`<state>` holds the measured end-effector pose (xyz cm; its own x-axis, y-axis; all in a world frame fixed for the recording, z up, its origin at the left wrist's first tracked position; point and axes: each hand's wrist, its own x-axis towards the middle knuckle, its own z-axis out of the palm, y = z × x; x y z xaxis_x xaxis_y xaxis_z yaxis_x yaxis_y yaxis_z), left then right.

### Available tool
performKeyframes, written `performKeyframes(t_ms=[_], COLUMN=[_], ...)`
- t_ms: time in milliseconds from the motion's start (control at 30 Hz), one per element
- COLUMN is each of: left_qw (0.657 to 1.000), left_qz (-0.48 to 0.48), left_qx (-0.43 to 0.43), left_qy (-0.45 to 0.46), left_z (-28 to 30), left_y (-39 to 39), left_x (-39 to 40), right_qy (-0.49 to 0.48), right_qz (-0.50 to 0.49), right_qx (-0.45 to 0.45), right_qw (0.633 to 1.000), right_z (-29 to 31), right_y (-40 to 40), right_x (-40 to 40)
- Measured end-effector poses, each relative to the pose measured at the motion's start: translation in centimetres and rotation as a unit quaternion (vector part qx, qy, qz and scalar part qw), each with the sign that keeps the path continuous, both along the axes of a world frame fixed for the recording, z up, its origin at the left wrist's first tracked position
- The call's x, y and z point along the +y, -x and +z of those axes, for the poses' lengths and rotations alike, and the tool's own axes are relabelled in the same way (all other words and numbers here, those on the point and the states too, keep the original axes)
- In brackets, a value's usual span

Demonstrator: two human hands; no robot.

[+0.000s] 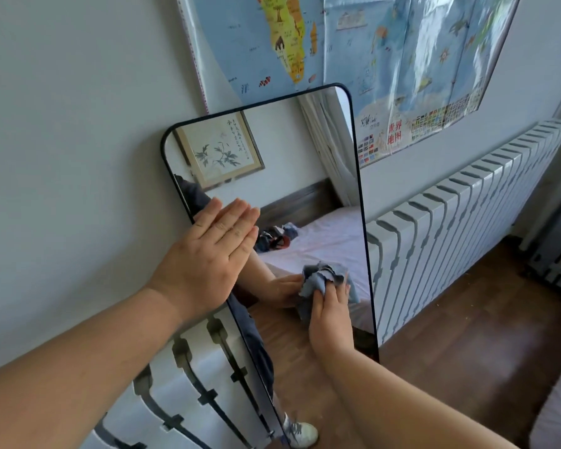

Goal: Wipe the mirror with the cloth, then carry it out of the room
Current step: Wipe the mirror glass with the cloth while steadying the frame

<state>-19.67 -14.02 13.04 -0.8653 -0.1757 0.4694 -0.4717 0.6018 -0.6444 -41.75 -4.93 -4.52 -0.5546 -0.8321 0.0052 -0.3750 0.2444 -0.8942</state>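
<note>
Right hand [329, 311] nearest, clenched around bunched blue cloth [324, 277], pressed to lower glass of mirror [305, 150]. Left hand [208, 254] flat, fingers straight, gripping nothing, bracing dark left frame edge. Mirror upright, long axis vertical with a slight lean back against wall [62, 140], in front of white radiator [467, 222]. Unwiped glass mostly up and leftward from cloth; likely next strokes upward. Carrying out not yet begun.

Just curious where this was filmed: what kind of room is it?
Most likely a bedroom at home: the mirror reflects a bed, a world map hangs on the wall, and a white radiator runs below it.
</note>
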Motion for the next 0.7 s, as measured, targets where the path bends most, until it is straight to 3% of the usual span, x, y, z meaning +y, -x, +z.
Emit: performKeyframes(t_ms=[200, 333, 467, 567, 700], left_qw=[0.999, 0.998, 0.998, 0.998, 0.998], left_qz=[-0.033, -0.048, -0.05, -0.049, -0.052], left_qx=[-0.001, 0.018, 0.016, 0.014, 0.018], left_qy=[0.022, 0.026, 0.023, 0.029, 0.035], left_z=[-1.2, -1.7, -1.6, -1.4, -1.5], left_y=[-1.0, -0.9, -1.0, -1.0, -0.8], left_x=[-0.7, -1.1, -1.2, -1.0, -1.0], right_qy=[0.106, 0.088, -0.034, -0.059, 0.044], right_qz=[0.01, -0.029, -0.079, -0.114, -0.083], right_qx=[0.099, -0.022, -0.145, -0.154, -0.084], right_qw=[0.989, 0.995, 0.986, 0.98, 0.992], right_z=[6.3, 4.2, -0.8, -0.1, 5.6], right_y=[-1.0, -2.5, -4.4, -4.8, -4.3], right_x=[-3.4, -2.4, 0.4, 0.2, -1.9])
